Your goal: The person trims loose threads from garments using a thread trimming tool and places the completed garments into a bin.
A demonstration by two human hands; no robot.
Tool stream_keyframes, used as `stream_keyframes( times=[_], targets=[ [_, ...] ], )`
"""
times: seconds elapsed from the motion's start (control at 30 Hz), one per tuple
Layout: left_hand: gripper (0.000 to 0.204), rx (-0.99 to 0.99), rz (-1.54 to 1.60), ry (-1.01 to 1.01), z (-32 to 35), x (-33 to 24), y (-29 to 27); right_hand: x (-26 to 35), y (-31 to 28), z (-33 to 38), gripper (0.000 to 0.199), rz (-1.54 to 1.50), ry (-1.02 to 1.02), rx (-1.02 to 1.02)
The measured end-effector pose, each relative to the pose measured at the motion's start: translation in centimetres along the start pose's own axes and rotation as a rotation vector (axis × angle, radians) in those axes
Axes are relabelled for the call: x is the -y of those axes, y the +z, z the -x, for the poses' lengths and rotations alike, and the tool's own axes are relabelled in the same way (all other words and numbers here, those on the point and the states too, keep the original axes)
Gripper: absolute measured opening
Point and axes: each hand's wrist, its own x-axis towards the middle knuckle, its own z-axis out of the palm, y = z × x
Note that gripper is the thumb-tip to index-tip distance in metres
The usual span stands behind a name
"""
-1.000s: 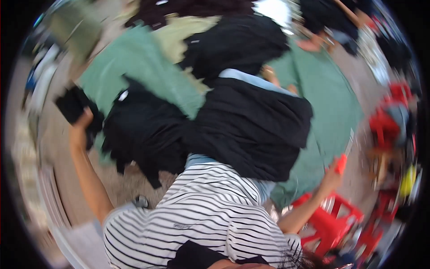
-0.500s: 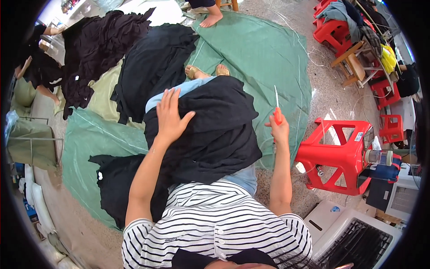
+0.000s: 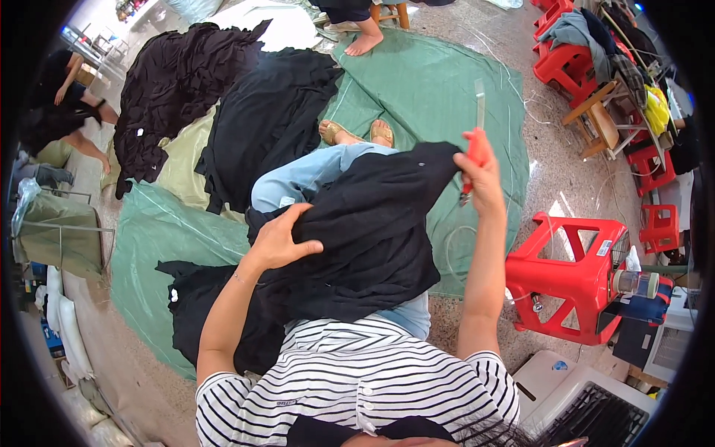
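Black fabric, apparently a garment, lies across my lap over light blue jeans. My left hand rests on its left side, thumb and fingers apart, gripping nothing. My right hand is closed round a red-handled tool with a long pale tip pointing away from me and a metal fitting at its lower end; its exact kind does not show. The far right corner of the fabric is drawn up to the fingers of that hand and seems pinched there. A clear tube loops below it.
Piles of black cloth and dark brown cloth lie ahead on green sheeting. At my left is more black cloth. A red plastic stool stands at my right. Other people sit at the far left and ahead.
My right hand has moved up and slightly right with the tool, lifting the fabric's far corner. My left hand has slid down toward me. More of the jeans shows.
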Motion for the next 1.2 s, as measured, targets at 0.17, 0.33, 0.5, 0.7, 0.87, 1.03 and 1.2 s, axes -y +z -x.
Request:
stream_keyframes(
  times=[0.17, 0.33, 0.5, 0.7, 0.87, 1.03, 1.2],
  targets=[
    [0.059, -0.002, -0.368, 0.169, 0.4, 4.6, 0.5, 10.4, -0.1, 4.1, 0.053, 0.104, -0.361, -0.209],
    [0.03, -0.625, -0.146, 0.121, 0.9, 3.8, -5.7, 13.1, 1.2, 3.8, 0.048, 0.359, -0.489, -0.153],
    [0.037, -1.114, -0.436, 0.437, 5.1, -2.8, -13.3, 13.0, 3.0, 2.5, 0.052, 0.232, -0.465, -0.065],
    [0.026, -0.754, -0.607, 0.479, 10.6, -2.5, -7.1, 7.4, 0.5, 4.3, 0.057, 0.262, -0.288, -0.096],
    [0.04, 0.139, -0.223, 0.245, 15.3, -0.4, 1.9, -5.3, -7.5, 8.4, 0.059, 0.593, -0.047, -0.145],
    [0.021, 0.039, 0.13, 0.248, 11.2, -1.7, -1.4, -8.5, -8.1, 13.9, 0.062, 0.578, 0.065, -0.195],
    [0.014, -0.309, 0.209, 0.451, 1.2, -5.6, 4.4, -1.5, -3.2, 17.3, 0.065, 1.032, 0.179, -0.106]
  ],
)
